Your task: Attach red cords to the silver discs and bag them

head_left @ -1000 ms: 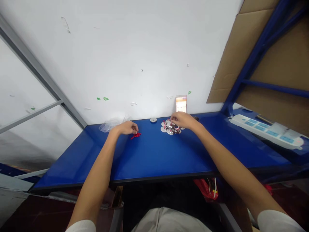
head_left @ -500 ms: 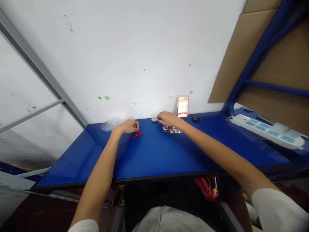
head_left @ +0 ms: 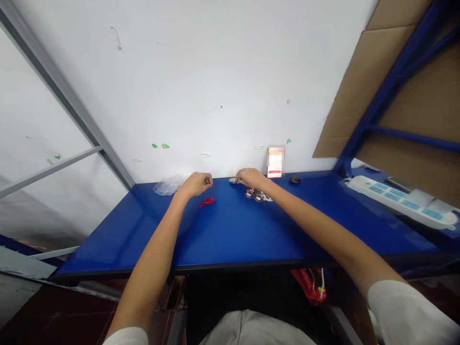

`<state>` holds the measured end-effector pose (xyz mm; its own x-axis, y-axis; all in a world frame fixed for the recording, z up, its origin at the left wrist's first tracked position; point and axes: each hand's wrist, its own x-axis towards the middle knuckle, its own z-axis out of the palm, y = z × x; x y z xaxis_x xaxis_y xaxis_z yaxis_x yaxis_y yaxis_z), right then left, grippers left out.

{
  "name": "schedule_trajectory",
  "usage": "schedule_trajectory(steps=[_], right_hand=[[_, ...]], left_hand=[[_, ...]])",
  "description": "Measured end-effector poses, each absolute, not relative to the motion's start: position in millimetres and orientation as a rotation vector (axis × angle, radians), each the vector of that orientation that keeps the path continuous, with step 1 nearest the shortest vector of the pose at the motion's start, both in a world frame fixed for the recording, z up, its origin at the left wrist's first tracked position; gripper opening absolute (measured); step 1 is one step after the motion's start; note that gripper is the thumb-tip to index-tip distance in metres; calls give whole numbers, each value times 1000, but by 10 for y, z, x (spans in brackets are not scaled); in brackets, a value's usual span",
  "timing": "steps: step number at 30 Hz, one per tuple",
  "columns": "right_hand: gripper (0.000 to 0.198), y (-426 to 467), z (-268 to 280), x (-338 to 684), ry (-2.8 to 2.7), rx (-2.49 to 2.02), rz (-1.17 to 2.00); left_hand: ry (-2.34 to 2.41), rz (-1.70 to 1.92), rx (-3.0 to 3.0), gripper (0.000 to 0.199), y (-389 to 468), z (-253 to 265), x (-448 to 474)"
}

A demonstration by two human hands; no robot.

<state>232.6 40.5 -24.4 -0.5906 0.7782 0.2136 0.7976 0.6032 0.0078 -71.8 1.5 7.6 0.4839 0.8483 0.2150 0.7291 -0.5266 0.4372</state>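
Note:
My left hand [head_left: 200,183] is closed in a pinch above the table, with a tiny bit of red showing at its fingertips. It looks like one of the thin red pieces [head_left: 207,202] that lie in a small pile just below it. My right hand [head_left: 250,178] is closed at the fingertips on the edge of a round silver disc [head_left: 233,180], near the wall. Beneath my right wrist lies a group of shiny round metal discs [head_left: 259,197] with reddish marks, partly covered by the arm. Finer detail of the discs and red pieces is too small to tell.
The blue table [head_left: 237,235] meets a white wall. A crumpled clear plastic bag [head_left: 168,185] lies at the back left. A lit phone [head_left: 275,163] leans on the wall, with a small black object [head_left: 295,180] beside it. A white power strip [head_left: 400,201] sits at the right.
My left hand has lifted away from the red pile with a bit of red in its fingertips. My right hand has closed on the silver disc, and the view has shifted slightly.

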Motion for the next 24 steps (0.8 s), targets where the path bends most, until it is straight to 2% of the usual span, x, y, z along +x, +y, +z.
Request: schedule_trajectory(steps=[6,12,15,19,24], right_hand=[[26,343,-90,2402,-2551,-1191,-265],[31,-70,-127,2546,-2360,-1170,-277],[26,-288,-239,2611,-2351,-1056,-152],[23,-396,-340,2639,-2178,-864,189],[20,-372,-346,2583,-1962,-797,477]], left_hand=[[1355,856,2446,16,13,75,-670],[1204,1129,2151,22,-89,64,-393],[1089,1139,2049,27,-187,19,-187],[948,1115,2065,29,-303,-55,49],[981,1160,2028,25,-356,-135,181]])
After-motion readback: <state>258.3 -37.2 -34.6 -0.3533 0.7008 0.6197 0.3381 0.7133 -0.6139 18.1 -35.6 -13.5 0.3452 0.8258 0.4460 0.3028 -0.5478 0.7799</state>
